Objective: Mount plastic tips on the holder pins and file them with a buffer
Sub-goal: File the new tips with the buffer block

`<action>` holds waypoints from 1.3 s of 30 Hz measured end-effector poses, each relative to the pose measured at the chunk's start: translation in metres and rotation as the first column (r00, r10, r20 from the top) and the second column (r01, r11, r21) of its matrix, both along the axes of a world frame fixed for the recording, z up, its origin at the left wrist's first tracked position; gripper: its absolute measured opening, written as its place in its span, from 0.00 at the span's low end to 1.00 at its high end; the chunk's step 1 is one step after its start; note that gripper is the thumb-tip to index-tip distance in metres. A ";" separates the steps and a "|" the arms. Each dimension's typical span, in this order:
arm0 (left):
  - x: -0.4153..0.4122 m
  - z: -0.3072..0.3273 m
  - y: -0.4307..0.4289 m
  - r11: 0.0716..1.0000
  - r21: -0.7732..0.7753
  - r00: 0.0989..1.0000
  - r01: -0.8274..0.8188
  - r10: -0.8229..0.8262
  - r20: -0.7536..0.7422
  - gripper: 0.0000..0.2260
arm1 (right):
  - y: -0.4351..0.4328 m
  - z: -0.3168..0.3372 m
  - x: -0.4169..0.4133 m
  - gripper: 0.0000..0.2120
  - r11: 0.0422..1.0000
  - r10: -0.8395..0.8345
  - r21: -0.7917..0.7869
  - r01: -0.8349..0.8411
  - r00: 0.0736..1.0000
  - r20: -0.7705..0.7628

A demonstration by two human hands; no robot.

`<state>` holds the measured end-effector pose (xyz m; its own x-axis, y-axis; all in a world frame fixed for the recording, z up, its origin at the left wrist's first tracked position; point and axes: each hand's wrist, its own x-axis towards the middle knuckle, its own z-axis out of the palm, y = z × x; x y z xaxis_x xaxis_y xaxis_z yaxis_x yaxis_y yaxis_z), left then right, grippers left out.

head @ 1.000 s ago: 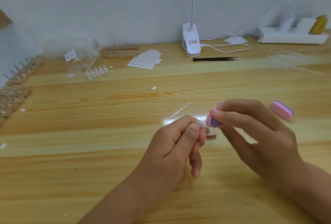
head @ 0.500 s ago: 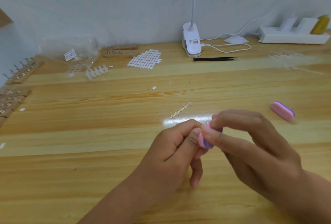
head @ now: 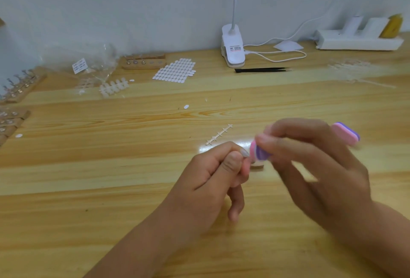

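Note:
My left hand [head: 213,175] pinches a small clear plastic tip [head: 244,153] between thumb and forefinger, low over the table's middle; whether a pin is under it is hidden by my fingers. My right hand [head: 310,162], blurred by motion, grips a small pink and purple buffer [head: 258,152] and presses its face against the tip. A small pale piece [head: 257,165] lies on the table just under the buffer. A second pink and purple buffer [head: 347,133] lies on the table beyond my right hand.
An empty tip sprue [head: 219,134] lies just behind my hands. Wooden holders with pins [head: 20,90] line the left edge, another holder [head: 144,62] at the back. A sticker sheet [head: 175,70], tip strips [head: 113,87], black tweezers [head: 261,69], a clip lamp [head: 233,46] and a power strip [head: 357,41] stand behind.
My right hand has moved the buffer back and forth across the tip: down towards my left fingers half a second ago, now back up and slightly right. My left hand has barely moved.

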<state>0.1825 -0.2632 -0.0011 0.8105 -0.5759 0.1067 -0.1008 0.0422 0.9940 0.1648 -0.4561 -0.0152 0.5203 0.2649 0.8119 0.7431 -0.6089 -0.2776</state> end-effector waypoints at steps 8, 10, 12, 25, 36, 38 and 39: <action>0.002 -0.001 0.001 0.999 0.036 1.000 -0.006 0.006 -0.017 0.13 | -0.002 0.001 0.002 0.16 0.999 -0.033 -0.028 0.033 0.999 0.000; 0.001 -0.001 0.001 0.999 0.034 1.000 0.008 -0.008 0.000 0.13 | 0.003 -0.002 -0.005 0.15 0.998 0.015 -0.055 -0.013 1.000 0.026; 0.000 0.000 0.001 0.998 0.049 1.000 0.025 -0.026 0.009 0.13 | -0.001 -0.004 -0.004 0.17 0.993 0.013 -0.114 -0.011 1.000 0.017; 0.000 -0.003 0.001 0.996 0.090 0.999 -0.020 0.018 0.028 0.13 | -0.008 -0.003 0.005 0.16 0.990 -0.035 -0.133 0.038 0.999 0.021; 0.001 0.001 0.002 1.000 0.011 1.000 0.010 -0.010 -0.009 0.13 | -0.004 0.001 0.002 0.14 0.998 -0.054 -0.019 0.054 0.999 0.006; 0.001 -0.001 0.002 1.000 0.003 1.000 0.020 -0.020 -0.002 0.13 | 0.001 -0.002 -0.006 0.14 0.998 0.021 -0.055 -0.019 0.999 0.031; 0.001 -0.002 0.001 1.000 0.005 1.000 0.031 -0.031 0.001 0.13 | 0.000 -0.004 -0.006 0.15 0.995 0.037 -0.099 -0.034 0.999 0.034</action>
